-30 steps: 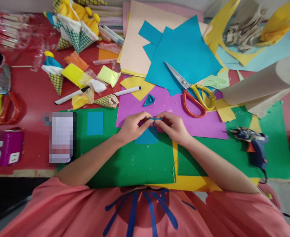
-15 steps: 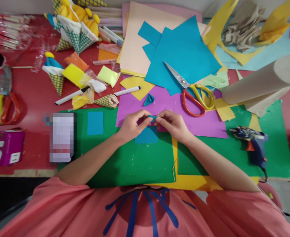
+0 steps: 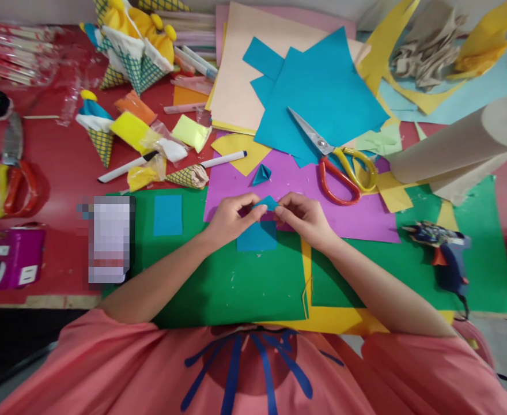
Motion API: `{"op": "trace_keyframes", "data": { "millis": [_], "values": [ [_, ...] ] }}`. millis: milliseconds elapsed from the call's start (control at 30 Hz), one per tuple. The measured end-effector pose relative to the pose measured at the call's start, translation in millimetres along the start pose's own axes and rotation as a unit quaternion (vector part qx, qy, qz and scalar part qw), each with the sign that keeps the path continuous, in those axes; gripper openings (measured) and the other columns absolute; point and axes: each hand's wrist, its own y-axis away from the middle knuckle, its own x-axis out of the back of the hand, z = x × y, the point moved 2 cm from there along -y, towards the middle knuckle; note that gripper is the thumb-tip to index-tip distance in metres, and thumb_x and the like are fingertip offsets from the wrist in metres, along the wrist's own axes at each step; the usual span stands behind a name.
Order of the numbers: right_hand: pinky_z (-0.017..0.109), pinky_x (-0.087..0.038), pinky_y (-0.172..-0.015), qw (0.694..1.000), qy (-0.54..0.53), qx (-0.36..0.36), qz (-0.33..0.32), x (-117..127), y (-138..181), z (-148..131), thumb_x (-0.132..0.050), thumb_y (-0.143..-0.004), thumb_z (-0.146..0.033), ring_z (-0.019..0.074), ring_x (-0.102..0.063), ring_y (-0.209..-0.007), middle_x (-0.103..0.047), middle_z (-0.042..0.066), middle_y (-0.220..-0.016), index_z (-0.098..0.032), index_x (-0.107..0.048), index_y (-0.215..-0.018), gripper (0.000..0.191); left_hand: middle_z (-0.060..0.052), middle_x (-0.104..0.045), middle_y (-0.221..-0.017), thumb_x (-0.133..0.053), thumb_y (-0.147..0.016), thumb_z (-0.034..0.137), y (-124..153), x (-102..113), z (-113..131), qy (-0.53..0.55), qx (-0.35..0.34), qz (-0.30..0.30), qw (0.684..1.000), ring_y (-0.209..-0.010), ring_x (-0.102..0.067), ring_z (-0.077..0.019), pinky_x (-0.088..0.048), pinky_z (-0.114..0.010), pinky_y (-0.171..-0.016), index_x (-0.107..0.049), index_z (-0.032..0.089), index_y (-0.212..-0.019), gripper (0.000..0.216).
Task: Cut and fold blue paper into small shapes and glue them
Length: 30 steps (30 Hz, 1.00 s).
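Observation:
Between my two hands is a small folded piece of blue paper (image 3: 267, 202), its peak pointing away from me. My left hand (image 3: 233, 220) pinches its left side with thumb and finger. On the other side my right hand (image 3: 304, 219) pinches the right corner. Just below them a flat blue paper square (image 3: 257, 237) lies on the green sheet (image 3: 219, 282). A second blue square (image 3: 167, 215) is off to the left. Beyond my fingers a small folded blue paper shape (image 3: 261, 174) rests on the purple sheet (image 3: 357, 219).
Red-and-yellow scissors (image 3: 340, 167) lie right of my hands, with a glue gun (image 3: 447, 248) farther right. A paper roll (image 3: 452, 141) stands behind it. Large blue paper (image 3: 322, 92) covers the back. Clay packets (image 3: 130, 131), a marker (image 3: 225, 159) and a blurred-out object (image 3: 112, 239) are left.
The blue paper between my fingers has gone from a narrow strip seen edge-on to a peaked shape facing me. Both hands stay in nearly the same place.

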Motion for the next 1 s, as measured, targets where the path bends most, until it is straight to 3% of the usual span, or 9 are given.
{"op": "trace_keyframes", "data": {
  "millis": [333, 633, 1000],
  "values": [
    [0.023, -0.04, -0.05, 0.995, 0.087, 0.035, -0.047, -1.9, 0.1, 1.0, -0.056, -0.088, -0.035, 0.0089, -0.052, -0.054, -0.058, -0.001, -0.063, -0.017, -0.053, -0.076, 0.021, 0.005, -0.051, -0.047, -0.057, -0.083, 0.032, 0.6, -2.4, 2.4, -0.011, -0.017, -0.03, 0.999, -0.041, -0.042, -0.0052, -0.031, -0.017, -0.04, -0.052, 0.017, -0.061, 0.028],
    [0.023, -0.039, -0.048, 0.999, 0.017, -0.008, -0.029, -1.1, -1.1, 2.5, -0.056, -0.087, -0.046, 0.0101, -0.051, -0.051, -0.054, -0.003, -0.059, -0.02, -0.051, -0.079, 0.028, 0.004, -0.057, -0.054, -0.056, -0.087, 0.037, 3.0, 2.8, -1.2, 0.041, 0.005, 0.009, 0.999, -0.046, -0.048, -0.0055, -0.038, -0.018, -0.045, -0.055, 0.017, -0.064, 0.03],
    [0.022, -0.04, -0.053, 0.998, 0.042, 0.018, -0.038, 1.5, -2.6, -1.0, -0.049, -0.091, -0.048, 0.0084, -0.049, -0.052, -0.054, -0.003, -0.06, -0.019, -0.05, -0.075, 0.034, 0.003, -0.058, -0.055, -0.057, -0.086, 0.035, 1.6, 4.4, -2.0, 0.092, 0.0, 0.049, 0.995, -0.048, -0.051, -0.005, -0.041, -0.016, -0.047, -0.057, 0.016, -0.065, 0.028]
  ]
}}
